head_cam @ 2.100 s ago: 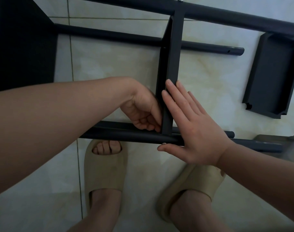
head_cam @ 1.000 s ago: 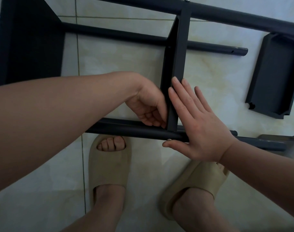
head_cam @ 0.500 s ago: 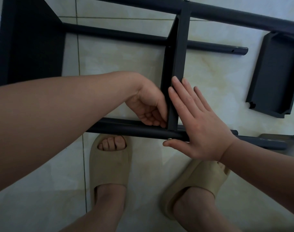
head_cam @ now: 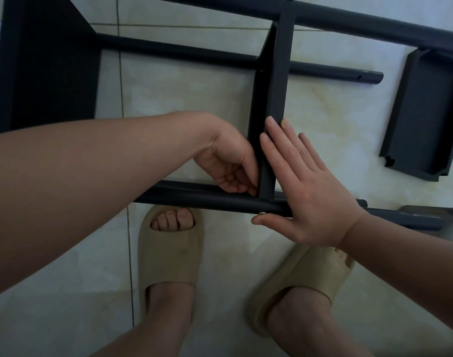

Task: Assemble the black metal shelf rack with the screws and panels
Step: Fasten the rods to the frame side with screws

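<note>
The black rack lies on its side on the tiled floor. Its middle shelf panel [head_cam: 278,83] stands edge-on between the far pole [head_cam: 349,21] and the near pole [head_cam: 207,199]. My left hand [head_cam: 228,163] curls its fingers at the panel's lower left corner, where it meets the near pole; what the fingertips touch is hidden. My right hand [head_cam: 305,191] lies flat with straight fingers against the panel's right face. Its thumb sits under the pole beside a silver screw head [head_cam: 261,213].
A loose black shelf panel [head_cam: 423,117] lies on the floor at the right. The rack's end panel [head_cam: 47,65] fills the upper left, and a lower pole [head_cam: 181,51] runs behind. My feet in beige slippers [head_cam: 168,248] stand just below the near pole.
Both hands stay where they were on the middle panel; only the view has shifted slightly.
</note>
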